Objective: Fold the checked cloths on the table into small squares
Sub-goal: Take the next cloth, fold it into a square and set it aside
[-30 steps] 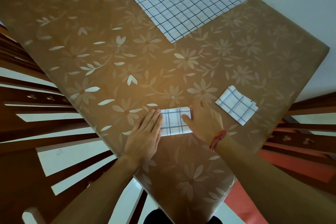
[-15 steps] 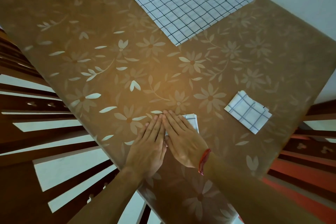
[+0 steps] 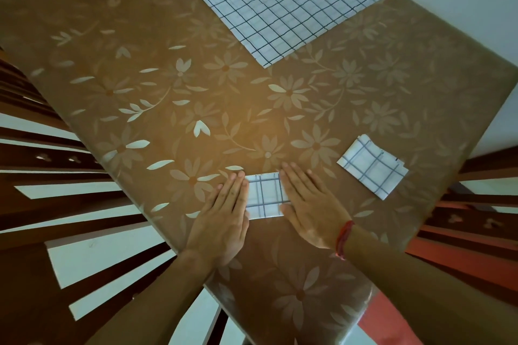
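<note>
A small folded checked cloth [image 3: 265, 195] lies near the table's front edge between my two hands. My left hand [image 3: 224, 214] lies flat with straight fingers over the cloth's left edge. My right hand [image 3: 307, 206], with a red thread at the wrist, presses flat on its right edge. A second folded checked square [image 3: 372, 166] rests to the right. A stack of unfolded checked cloths [image 3: 283, 0] is spread out at the far side of the table.
The table [image 3: 168, 98] wears a brown cover with pale flowers. Wooden chair backs [image 3: 42, 159] stand at the left, and another chair [image 3: 482, 213] at the right. The table's near corner is just below my wrists.
My right hand swept across the folded cloth to meet my left hand, then slid back to the right, uncovering the cloth's middle. My left hand stayed on the left edge.
</note>
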Available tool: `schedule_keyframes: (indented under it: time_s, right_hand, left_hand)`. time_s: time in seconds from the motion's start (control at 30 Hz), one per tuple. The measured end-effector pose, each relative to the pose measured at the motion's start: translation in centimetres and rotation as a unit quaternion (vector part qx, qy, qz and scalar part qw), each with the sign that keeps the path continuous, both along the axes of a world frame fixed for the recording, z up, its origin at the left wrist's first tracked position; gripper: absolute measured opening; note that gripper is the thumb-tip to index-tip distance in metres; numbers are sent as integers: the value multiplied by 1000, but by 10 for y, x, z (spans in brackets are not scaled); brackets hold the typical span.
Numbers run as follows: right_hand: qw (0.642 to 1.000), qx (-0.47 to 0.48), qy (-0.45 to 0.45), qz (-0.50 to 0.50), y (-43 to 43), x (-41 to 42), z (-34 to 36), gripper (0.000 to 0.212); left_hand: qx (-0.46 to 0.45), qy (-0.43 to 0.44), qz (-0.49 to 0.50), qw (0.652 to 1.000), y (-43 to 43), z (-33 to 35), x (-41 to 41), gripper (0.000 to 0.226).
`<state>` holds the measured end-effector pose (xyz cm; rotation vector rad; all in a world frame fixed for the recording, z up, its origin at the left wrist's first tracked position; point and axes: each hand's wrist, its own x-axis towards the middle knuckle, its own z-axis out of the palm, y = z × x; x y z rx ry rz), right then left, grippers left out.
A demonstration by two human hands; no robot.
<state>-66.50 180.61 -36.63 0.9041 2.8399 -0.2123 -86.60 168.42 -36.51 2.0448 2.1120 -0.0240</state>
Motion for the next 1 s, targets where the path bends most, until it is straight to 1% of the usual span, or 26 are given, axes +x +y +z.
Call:
schedule_keyframes:
  time_s: [0.23,0.47,0.6,0.67,0.77,0.83,0.87,0.93,1.0]
  right_hand:
    - [1000,-7,-17,-13,3,6,4,64]
    - [999,-26,-20,-23,2,1,13,66]
    - [999,-27,-29,-18,5,-2,20,68]
    - [999,-30,-29,-20,5,-6,23,68]
    - [998,-45,-25,-29,5,-11,28,67]
    - [997,-56,-30,-35,6,-14,31,67]
    - [997,-61,-33,-37,7,-15,33,68]
    - [996,-66,-36,-38,9,-18,38,69]
    - [996,-69,-27,-46,12,-20,46,70]
  left_hand:
    - [1,-10,3,1000,0,6,2,60]
    - [10,-90,25,996,12,18,1,56]
    - [46,-112,31,992,25,26,1,54]
    - [51,-122,53,990,31,29,4,58]
    - [33,-138,117,983,42,32,8,68]
    - [27,-172,157,972,49,33,10,72]
    - [26,-207,174,962,51,34,11,71]
    - [21,-290,216,932,52,35,13,65]
    - [24,-343,263,901,50,37,13,57]
